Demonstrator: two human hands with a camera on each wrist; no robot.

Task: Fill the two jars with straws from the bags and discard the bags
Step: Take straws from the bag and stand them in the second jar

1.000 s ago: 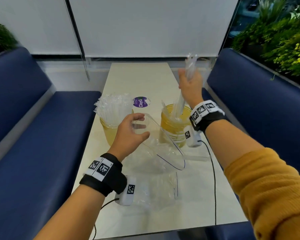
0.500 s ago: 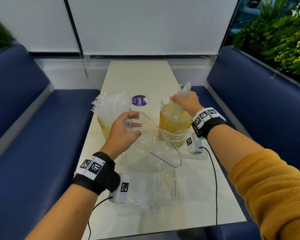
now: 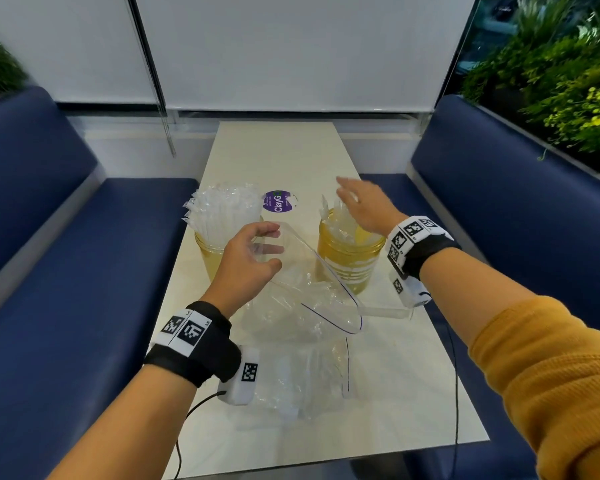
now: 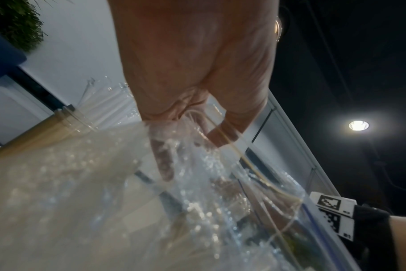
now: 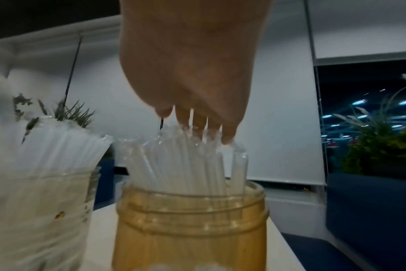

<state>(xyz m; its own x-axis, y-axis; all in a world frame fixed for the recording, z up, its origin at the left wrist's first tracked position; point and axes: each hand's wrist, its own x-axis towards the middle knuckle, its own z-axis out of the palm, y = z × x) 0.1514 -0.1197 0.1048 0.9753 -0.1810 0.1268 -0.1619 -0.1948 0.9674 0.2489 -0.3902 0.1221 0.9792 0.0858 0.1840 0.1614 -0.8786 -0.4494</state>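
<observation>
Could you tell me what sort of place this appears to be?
Probably a café or restaurant booth: a narrow table between blue padded benches, two jars stocked with wrapped straws, and plants along the side.

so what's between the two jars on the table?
Head view: the left hand holds the clear bag's open mouth up between the left jar and right jar.

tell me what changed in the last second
The right hand lowered its bundle of straws into the right jar, let go and now hovers open over them. The left hand kept holding the bag open; the left jar stayed full.
</observation>
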